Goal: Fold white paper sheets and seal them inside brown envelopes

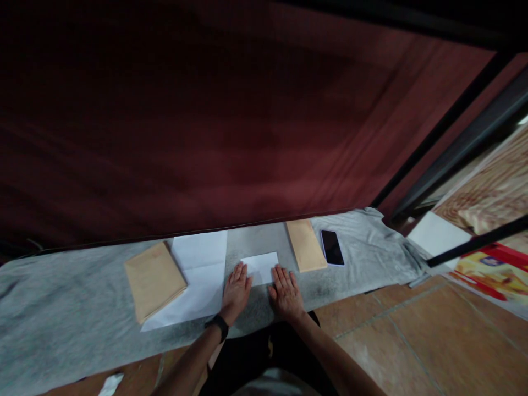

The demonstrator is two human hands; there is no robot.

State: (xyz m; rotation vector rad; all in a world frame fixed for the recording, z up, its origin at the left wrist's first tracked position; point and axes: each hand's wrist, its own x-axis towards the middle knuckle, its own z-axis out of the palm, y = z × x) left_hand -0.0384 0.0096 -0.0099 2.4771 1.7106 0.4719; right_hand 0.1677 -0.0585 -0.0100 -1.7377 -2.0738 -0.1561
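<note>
A small folded white paper (260, 268) lies flat on the grey cloth between my hands. My left hand (236, 290) rests flat at its left edge, fingers stretched out, with a dark band on the wrist. At the right edge lies my right hand (285, 290), palm down and fingers extended, touching the paper's side. Left of my hands are larger white sheets (204, 280) with a crease across them. A stack of brown envelopes (154, 280) partly covers these sheets. To the right sits a narrower brown envelope stack (306, 246).
A phone (332, 247) with a dark screen lies beside the right-hand envelopes. The grey cloth (61, 297) covers the long low surface. A dark red panel (231, 137) rises behind it. Black bars (445, 129) and a colourful box (495, 272) stand at right, above tiled floor (396, 335).
</note>
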